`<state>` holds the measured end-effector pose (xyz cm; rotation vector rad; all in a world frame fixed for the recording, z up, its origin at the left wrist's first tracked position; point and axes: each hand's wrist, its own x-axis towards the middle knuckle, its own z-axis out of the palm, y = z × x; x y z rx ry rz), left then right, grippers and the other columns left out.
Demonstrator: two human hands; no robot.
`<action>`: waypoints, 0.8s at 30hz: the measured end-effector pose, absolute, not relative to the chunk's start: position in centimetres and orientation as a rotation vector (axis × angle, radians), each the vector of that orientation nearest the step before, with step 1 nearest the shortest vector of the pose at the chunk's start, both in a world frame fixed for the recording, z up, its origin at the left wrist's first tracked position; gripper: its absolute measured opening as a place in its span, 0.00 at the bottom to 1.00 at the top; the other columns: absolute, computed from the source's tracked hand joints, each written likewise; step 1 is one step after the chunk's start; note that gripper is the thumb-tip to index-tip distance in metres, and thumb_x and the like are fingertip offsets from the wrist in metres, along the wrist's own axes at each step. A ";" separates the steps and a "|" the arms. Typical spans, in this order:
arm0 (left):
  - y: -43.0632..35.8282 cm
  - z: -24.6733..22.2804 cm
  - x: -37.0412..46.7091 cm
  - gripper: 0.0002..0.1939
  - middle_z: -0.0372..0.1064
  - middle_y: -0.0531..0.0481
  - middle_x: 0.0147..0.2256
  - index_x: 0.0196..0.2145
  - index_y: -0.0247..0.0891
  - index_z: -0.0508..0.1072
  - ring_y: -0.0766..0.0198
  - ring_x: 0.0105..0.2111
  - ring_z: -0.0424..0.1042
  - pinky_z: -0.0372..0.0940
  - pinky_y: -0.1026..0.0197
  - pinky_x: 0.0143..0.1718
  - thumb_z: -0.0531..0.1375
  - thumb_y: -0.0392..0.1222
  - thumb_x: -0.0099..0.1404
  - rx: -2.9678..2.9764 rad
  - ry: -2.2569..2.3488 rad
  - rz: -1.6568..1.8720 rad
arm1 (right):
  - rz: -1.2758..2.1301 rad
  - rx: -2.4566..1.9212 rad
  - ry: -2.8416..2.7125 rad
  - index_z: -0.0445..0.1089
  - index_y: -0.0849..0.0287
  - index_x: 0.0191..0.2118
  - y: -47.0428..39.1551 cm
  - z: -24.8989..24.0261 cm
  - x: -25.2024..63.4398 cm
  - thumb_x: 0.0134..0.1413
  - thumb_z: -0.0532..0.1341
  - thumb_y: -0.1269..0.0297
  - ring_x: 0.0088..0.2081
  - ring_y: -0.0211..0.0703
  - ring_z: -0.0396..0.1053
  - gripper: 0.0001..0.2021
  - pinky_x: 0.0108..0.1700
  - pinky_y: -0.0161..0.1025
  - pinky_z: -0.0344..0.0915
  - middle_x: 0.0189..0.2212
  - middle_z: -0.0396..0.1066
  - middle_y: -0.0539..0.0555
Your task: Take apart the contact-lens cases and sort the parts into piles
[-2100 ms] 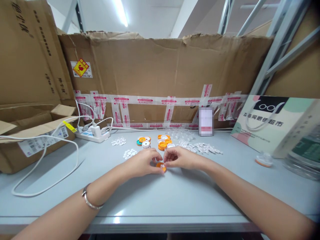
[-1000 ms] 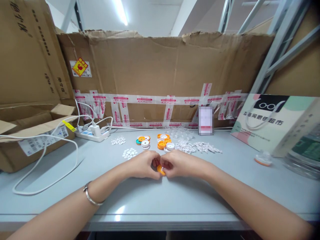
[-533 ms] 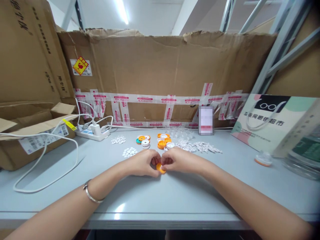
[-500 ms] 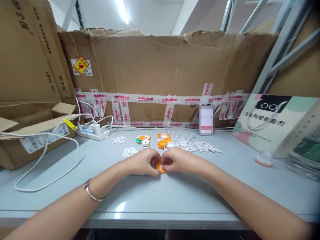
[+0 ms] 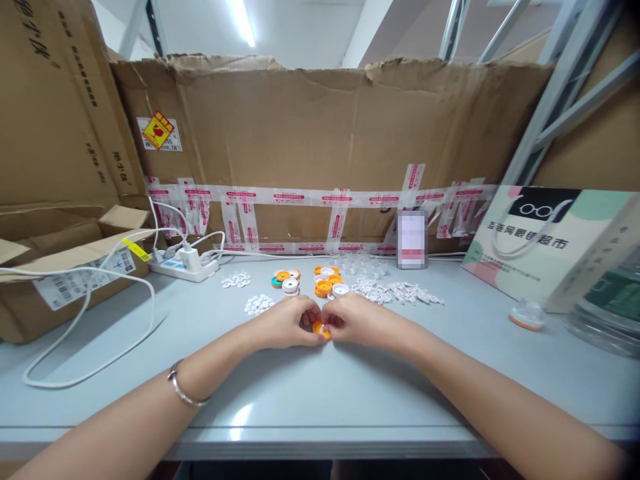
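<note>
An orange round cap [image 5: 320,328] is between my hands, low over the grey table. My left hand [image 5: 293,321] pinches its left rim between thumb and fingers. My right hand [image 5: 353,318] is closed at the cap's right side, with a small whitish part [image 5: 325,327] at its fingertips, partly hidden. Just beyond my hands stand stacked orange and white caps [image 5: 324,288]. Left of these is a smaller group of orange, teal and white caps [image 5: 283,276]. Small white discs [image 5: 259,305] lie near my left hand, and white plastic pieces [image 5: 407,293] lie beyond my right.
Clear plastic cups [image 5: 361,263] and a phone [image 5: 412,240] stand before the cardboard wall [image 5: 325,133]. More white discs [image 5: 236,279], a power strip [image 5: 186,268] and a looping white cable [image 5: 153,313] are left. At right are a clear dome with orange base [image 5: 527,316] and a paper bag [image 5: 530,267].
Both hands remain together at the orange cap. The cap is tilted slightly differently, and my left thumb has shifted a little right along its near edge. The view has moved slightly.
</note>
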<state>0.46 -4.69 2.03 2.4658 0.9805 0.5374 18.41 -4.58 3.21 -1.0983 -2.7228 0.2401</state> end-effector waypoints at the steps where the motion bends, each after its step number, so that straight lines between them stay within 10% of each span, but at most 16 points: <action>1: -4.7 2.1 0.4 0.13 0.67 0.52 0.28 0.32 0.35 0.69 0.67 0.27 0.64 0.58 0.67 0.27 0.58 0.47 0.53 2.465 0.982 0.538 | 0.260 -1.095 -2.713 0.64 0.61 0.19 -4.6 3.3 18.5 0.40 0.57 0.71 0.19 0.31 0.54 0.04 0.22 0.31 0.47 0.16 0.59 0.46; 15: -5.7 4.6 0.2 0.10 0.71 0.53 0.27 0.29 0.37 0.72 0.69 0.27 0.67 0.59 0.68 0.29 0.53 0.42 0.62 2.346 1.134 1.038 | 1.042 -0.940 -1.862 0.68 0.62 0.33 -4.7 4.1 18.1 0.47 0.60 0.59 0.35 0.40 0.70 0.11 0.42 0.41 0.66 0.30 0.72 0.54; 24: -4.4 6.1 -3.1 0.10 0.69 0.45 0.22 0.21 0.36 0.71 0.61 0.22 0.67 0.54 0.64 0.22 0.51 0.31 0.54 2.849 1.830 0.119 | 0.827 -1.169 -2.220 0.69 0.61 0.35 -4.3 4.3 19.3 0.45 0.61 0.55 0.33 0.39 0.66 0.15 0.37 0.37 0.63 0.30 0.70 0.53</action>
